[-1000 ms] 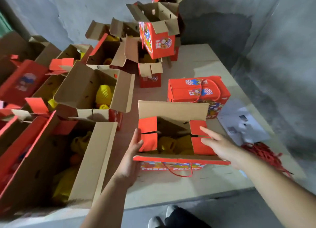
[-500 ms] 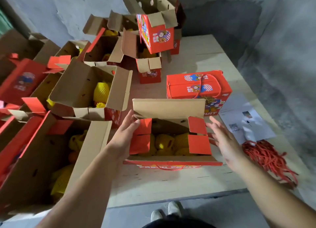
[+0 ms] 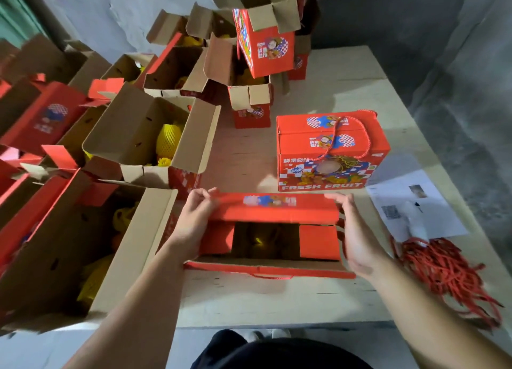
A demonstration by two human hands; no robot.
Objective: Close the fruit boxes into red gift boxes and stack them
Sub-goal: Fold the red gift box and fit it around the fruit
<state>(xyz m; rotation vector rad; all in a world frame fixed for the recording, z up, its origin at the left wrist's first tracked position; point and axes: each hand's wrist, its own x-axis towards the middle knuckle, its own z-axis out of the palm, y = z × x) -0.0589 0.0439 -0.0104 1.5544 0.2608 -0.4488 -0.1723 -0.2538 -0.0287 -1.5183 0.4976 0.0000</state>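
Both forearms reach up from the bottom of the frame toward the red gift box (image 3: 270, 241) at lower centre, which sits on the pale wooden table (image 3: 277, 299). The left hand (image 3: 191, 224) lies against the box's left side, its fingers curled up and pinching the left end of the far flap (image 3: 274, 209) — that flap is folded forward over the opening, red printed face up. The right hand (image 3: 357, 235) stands edge-on beside the box's right end, palm turned inward, fingers loosely spread and reaching toward the flap's right corner; motion blur hides whether they touch it. The two small red side flaps are folded inward, the near flap lies open toward the person, and yellow netted fruit (image 3: 259, 240) shows dimly in the gap between them. Just behind this box, right of centre, stands a closed gift box (image 3: 329, 152) with a red cord handle. Open boxes of yellow fruit (image 3: 144, 136) crowd the left half of the frame — more are stacked at upper centre. A bundle of red cords (image 3: 443, 269) and paper sheets (image 3: 410, 202) lie at right
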